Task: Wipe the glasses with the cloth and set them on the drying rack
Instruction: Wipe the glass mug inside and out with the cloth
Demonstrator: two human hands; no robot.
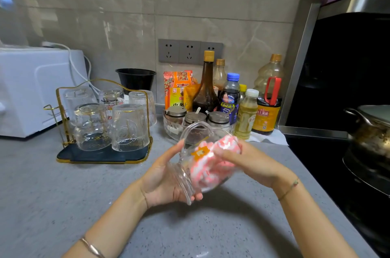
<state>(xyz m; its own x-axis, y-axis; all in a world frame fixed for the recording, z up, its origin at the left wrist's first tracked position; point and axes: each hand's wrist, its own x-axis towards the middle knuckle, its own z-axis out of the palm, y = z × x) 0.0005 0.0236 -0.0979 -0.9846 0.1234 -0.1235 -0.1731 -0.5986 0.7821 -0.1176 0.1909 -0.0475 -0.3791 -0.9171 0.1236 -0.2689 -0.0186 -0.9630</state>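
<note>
A clear glass mug [185,173] with a handle lies tilted on its side above the counter. My left hand [164,179] cups its base from below and the left. A pink and white cloth [211,162] with an orange tag is stuffed inside the mug. My right hand [247,160] grips that cloth at the mug's mouth. At the left stands a gold wire drying rack [63,110] on a dark tray, with several clear glasses [128,126] upside down on it.
Sauce and oil bottles [207,86], seasoning packets and a glass dish of lidded jars [175,114] crowd the back of the grey counter [63,194]. A white appliance [31,88] stands far left. On the black stove at right sits a pot [371,131].
</note>
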